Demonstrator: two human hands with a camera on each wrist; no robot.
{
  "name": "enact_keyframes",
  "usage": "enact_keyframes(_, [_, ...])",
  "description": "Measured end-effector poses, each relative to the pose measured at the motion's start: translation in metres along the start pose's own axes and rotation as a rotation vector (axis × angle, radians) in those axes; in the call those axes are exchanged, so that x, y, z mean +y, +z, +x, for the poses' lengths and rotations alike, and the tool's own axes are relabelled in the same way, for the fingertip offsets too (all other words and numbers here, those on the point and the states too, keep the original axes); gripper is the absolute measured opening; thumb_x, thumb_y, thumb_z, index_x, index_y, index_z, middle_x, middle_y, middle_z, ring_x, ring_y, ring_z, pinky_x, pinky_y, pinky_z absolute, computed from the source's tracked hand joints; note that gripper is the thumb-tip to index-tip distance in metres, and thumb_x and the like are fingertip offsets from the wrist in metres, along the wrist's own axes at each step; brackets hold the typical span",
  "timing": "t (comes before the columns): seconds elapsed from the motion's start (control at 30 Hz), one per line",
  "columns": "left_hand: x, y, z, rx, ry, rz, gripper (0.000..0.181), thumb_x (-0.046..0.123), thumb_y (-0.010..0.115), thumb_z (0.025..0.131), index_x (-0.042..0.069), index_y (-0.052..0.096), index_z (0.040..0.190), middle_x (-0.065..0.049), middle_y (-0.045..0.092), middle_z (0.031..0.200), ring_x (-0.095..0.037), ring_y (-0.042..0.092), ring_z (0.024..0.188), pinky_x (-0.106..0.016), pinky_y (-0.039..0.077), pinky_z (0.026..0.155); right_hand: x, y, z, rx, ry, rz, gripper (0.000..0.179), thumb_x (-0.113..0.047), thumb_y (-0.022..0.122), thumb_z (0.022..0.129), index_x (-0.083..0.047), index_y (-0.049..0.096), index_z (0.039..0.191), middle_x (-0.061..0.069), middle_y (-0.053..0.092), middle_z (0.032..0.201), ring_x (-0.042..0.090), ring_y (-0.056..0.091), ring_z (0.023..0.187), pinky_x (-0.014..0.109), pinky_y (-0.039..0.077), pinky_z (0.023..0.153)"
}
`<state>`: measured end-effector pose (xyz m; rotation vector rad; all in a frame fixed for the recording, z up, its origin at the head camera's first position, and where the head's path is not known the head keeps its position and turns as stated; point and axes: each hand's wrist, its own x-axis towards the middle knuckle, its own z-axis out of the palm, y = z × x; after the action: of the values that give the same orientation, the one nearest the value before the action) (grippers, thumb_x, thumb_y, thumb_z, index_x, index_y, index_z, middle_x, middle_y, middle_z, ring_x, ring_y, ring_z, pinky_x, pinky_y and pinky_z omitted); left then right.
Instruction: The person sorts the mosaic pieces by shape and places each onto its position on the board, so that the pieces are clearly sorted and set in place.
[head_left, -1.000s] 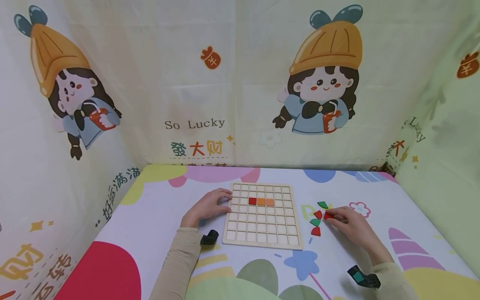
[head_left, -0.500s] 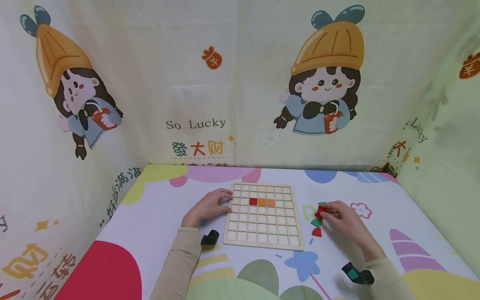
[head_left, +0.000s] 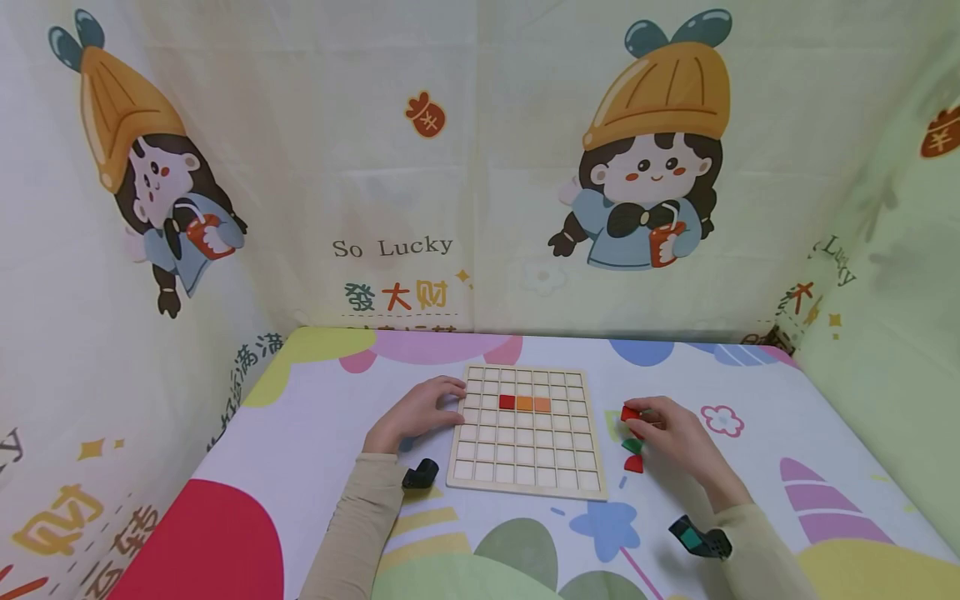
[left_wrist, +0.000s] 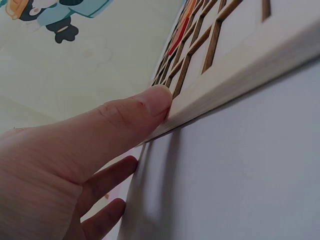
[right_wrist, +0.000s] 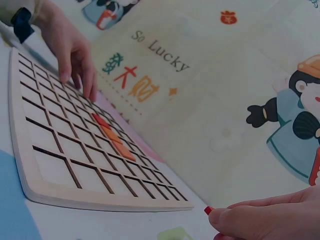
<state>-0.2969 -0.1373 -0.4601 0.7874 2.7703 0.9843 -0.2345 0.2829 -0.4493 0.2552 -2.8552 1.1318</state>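
My right hand (head_left: 671, 429) pinches a small red tile (head_left: 630, 412) between thumb and fingertips, to the right of the wooden grid board (head_left: 525, 487). In the right wrist view only a corner of the red tile (right_wrist: 208, 211) shows past the fingertips. Just below the hand lie a green piece (head_left: 632, 446) and a red piece (head_left: 634, 464) with a curved edge. Against the board's left edge rests my left hand (head_left: 420, 412), its thumb (left_wrist: 157, 100) touching the rim. A red, an orange and a light orange tile (head_left: 542, 405) sit side by side in one row of the grid.
A patterned cloth (head_left: 337, 417) covers the table. Printed curtains (head_left: 480, 167) stand at the back and both sides. Each wrist carries a black camera mount, one beside the left sleeve (head_left: 420, 474) and one at the right sleeve (head_left: 750, 533).
My right hand has moved left toward the board with the red tile in its fingers, now covering a green piece and a red piece seen earlier. The left hand stays in place.
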Motion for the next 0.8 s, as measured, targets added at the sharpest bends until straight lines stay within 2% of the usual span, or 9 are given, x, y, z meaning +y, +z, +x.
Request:
enact_keyframes(0.1, [0.001, -0.001, 0.000, 0.001, -0.004, -0.001, 0.042, 0.021, 0.078, 0.084, 0.003, 0.068, 0.120, -0.006, 0.057, 0.135, -0.025, 0.047, 0.131, -0.041, 0.037, 0.112, -0.003, 0.000, 0.003, 0.011, -0.010, 0.012, 0.036, -0.024, 0.071, 0.091, -0.008, 0.065, 0.124, 0.010, 0.064, 0.114, 0.023, 0.065, 0.094, 0.025, 0.055, 0.075])
enact_keyframes(0.43, [0.002, -0.001, -0.001, -0.001, -0.021, -0.018, 0.041, 0.021, 0.078, 0.084, 0.004, 0.068, 0.120, -0.005, 0.056, 0.135, -0.025, 0.046, 0.132, -0.041, 0.036, 0.112, -0.016, 0.003, 0.017, 0.010, -0.019, 0.017, 0.038, -0.021, 0.070, 0.092, -0.007, 0.064, 0.126, 0.013, 0.062, 0.119, 0.024, 0.062, 0.091, 0.026, 0.055, 0.070])
enact_keyframes(0.6, [0.001, -0.001, -0.001, 0.005, -0.008, -0.009, 0.041, 0.021, 0.078, 0.084, 0.003, 0.068, 0.120, -0.006, 0.057, 0.135, -0.026, 0.047, 0.131, -0.043, 0.037, 0.111, -0.023, 0.006, 0.024, 0.014, -0.043, 0.047, 0.038, -0.023, 0.070, 0.092, -0.007, 0.065, 0.126, 0.013, 0.064, 0.119, 0.027, 0.063, 0.096, 0.026, 0.055, 0.070])
enact_keyframes(0.8, [0.000, 0.000, 0.000, 0.008, -0.010, -0.002, 0.041, 0.021, 0.078, 0.084, 0.004, 0.068, 0.120, -0.005, 0.057, 0.135, -0.025, 0.047, 0.131, -0.041, 0.037, 0.111, -0.030, 0.014, 0.035, -0.024, -0.021, 0.110, 0.043, -0.030, 0.069, 0.092, -0.010, 0.062, 0.130, 0.012, 0.061, 0.125, 0.028, 0.061, 0.101, 0.031, 0.053, 0.074])
